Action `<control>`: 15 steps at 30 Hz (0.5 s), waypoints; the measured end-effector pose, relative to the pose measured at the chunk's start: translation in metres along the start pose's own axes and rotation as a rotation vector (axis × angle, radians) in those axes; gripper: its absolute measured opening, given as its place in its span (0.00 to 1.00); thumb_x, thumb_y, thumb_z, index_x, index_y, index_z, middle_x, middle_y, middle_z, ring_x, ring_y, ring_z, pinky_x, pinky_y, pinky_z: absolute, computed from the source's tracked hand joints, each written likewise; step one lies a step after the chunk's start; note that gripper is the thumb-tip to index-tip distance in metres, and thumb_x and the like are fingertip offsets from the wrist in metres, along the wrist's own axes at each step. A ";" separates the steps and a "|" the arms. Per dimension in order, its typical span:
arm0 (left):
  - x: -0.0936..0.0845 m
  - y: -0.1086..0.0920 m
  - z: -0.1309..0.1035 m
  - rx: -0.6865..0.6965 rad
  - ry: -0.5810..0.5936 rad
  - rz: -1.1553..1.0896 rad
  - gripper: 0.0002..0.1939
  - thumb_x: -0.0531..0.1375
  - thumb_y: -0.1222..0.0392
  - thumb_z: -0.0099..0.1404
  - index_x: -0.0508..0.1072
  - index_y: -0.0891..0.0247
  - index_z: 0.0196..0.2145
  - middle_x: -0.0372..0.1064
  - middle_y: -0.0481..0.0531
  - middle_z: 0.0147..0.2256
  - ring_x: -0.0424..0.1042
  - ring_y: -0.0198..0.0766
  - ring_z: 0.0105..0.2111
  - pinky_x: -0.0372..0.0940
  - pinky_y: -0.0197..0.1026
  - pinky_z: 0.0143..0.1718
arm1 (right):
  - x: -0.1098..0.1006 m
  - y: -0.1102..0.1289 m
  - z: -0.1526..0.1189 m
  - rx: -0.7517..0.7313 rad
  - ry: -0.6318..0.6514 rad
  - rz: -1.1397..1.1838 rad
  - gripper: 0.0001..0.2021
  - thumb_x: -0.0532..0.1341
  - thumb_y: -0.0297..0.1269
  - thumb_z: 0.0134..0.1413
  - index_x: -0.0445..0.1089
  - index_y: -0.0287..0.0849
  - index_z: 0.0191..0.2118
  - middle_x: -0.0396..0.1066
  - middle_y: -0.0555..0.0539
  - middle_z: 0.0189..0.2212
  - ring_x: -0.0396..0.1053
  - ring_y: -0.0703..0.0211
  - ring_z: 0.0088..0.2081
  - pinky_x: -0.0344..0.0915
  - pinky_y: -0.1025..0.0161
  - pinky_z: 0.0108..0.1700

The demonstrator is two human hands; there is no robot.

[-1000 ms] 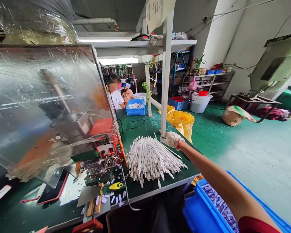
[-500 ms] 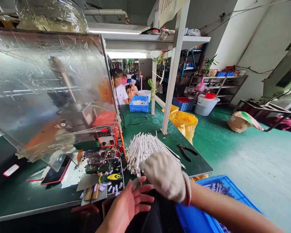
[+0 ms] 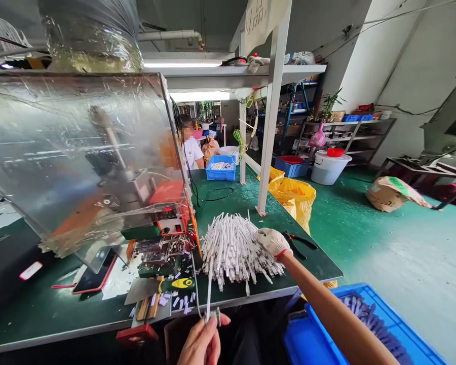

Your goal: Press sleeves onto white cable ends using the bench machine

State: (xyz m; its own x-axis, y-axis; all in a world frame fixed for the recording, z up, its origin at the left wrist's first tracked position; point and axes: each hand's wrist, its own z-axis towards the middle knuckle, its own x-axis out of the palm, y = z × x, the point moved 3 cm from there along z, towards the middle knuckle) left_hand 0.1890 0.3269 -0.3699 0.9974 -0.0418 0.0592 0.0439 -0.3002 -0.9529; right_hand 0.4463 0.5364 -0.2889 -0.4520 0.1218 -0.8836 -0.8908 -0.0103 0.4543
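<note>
A large heap of thin white strips [image 3: 231, 243] with pale blunt ends lies fanned out on the green bench top. My bare left hand [image 3: 202, 340], low in the view in front of the bench edge, pinches the lower end of one white strip [image 3: 209, 289] that points up toward the heap. Something greyish is wrapped around one of its fingers. In a white knitted glove, my right hand [image 3: 274, 242] reaches to the heap's right side, fingers curled onto the strips there; its fingertips are partly hidden. Pliers [image 3: 299, 242] with dark handles lie just right of the glove.
Left stands a machine behind a clear plastic guard [image 3: 72, 152], with a phone [image 3: 96, 271], a yellow-green handled tool [image 3: 180, 284] and scraps before it. A blue crate [image 3: 368, 299] of dark pieces sits lower right. Behind are a post [image 3: 271, 126], a blue bin [image 3: 220, 170] and a seated person [image 3: 192, 149].
My gloved right hand has moved forward and right, from beside my left hand to the heap. My left hand has dropped lower and closed from spread fingers onto a white strip.
</note>
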 end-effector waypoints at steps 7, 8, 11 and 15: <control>-0.003 -0.001 -0.002 -0.020 -0.006 -0.033 0.37 0.61 0.27 0.54 0.76 0.66 0.41 0.52 0.39 0.17 0.42 0.25 0.15 0.38 0.34 0.17 | 0.003 0.017 0.000 -0.169 -0.133 0.222 0.15 0.54 0.43 0.65 0.78 0.46 0.42 0.75 0.48 0.42 0.71 0.57 0.46 0.64 0.67 0.49; -0.003 -0.001 -0.002 -0.022 -0.008 -0.038 0.36 0.60 0.27 0.55 0.76 0.66 0.41 0.52 0.40 0.18 0.43 0.24 0.15 0.38 0.34 0.17 | -0.003 0.019 0.001 -0.210 -0.200 0.287 0.15 0.54 0.43 0.64 0.78 0.47 0.41 0.75 0.48 0.42 0.71 0.57 0.47 0.64 0.67 0.49; 0.000 -0.001 -0.002 -0.022 -0.007 -0.041 0.34 0.59 0.28 0.58 0.75 0.66 0.41 0.56 0.41 0.20 0.48 0.25 0.15 0.41 0.33 0.16 | -0.027 0.032 0.003 -0.297 -0.385 0.436 0.15 0.56 0.46 0.61 0.77 0.45 0.40 0.75 0.45 0.42 0.71 0.55 0.47 0.64 0.65 0.51; 0.000 -0.010 -0.001 0.033 -0.011 -0.068 0.35 0.56 0.29 0.61 0.74 0.67 0.46 0.64 0.45 0.23 0.61 0.30 0.17 0.50 0.32 0.15 | -0.067 0.052 0.000 -0.270 -0.507 0.671 0.16 0.56 0.48 0.61 0.74 0.42 0.42 0.75 0.44 0.36 0.73 0.55 0.39 0.69 0.62 0.44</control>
State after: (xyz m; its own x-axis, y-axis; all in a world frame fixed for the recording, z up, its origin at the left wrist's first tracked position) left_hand 0.1885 0.3289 -0.3603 0.9926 -0.0123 0.1206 0.1128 -0.2707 -0.9560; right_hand 0.4298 0.5277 -0.2061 -0.8660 0.4305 -0.2543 -0.4540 -0.4641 0.7606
